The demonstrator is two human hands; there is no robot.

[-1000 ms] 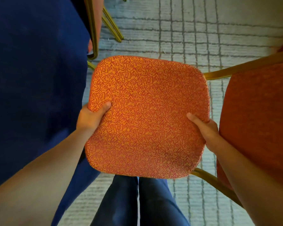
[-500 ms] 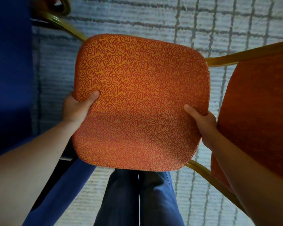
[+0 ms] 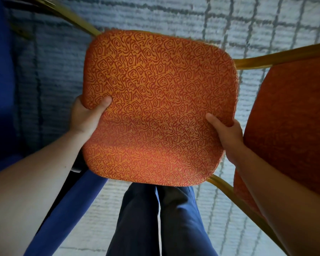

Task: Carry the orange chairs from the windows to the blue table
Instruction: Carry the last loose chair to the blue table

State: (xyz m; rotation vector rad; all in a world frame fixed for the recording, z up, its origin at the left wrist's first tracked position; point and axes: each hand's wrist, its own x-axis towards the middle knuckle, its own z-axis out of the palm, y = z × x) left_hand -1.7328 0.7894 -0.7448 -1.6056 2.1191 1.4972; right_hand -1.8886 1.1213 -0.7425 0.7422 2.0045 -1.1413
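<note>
I look straight down on an orange chair (image 3: pixel 161 100) with a swirl-patterned seat and a gold metal frame. Its plain orange backrest (image 3: pixel 292 126) fills the right side. My left hand (image 3: pixel 85 119) grips the seat's left edge, thumb on top. My right hand (image 3: pixel 227 132) grips the right edge near the backrest. The blue table cloth (image 3: pixel 0 89) hangs along the left and runs down to the lower left. The chair's legs are mostly hidden under the seat.
Grey carpet (image 3: pixel 174 17) with a dark grid pattern lies beneath. A gold chair leg (image 3: pixel 72 17) shows at the upper left. My legs in dark blue trousers (image 3: pixel 155 222) stand just behind the seat.
The blue table has slid further to the left of view and more carpet shows beside the seat. The neighbouring chair at the upper left has nearly left the frame. Both hands keep their grip.
</note>
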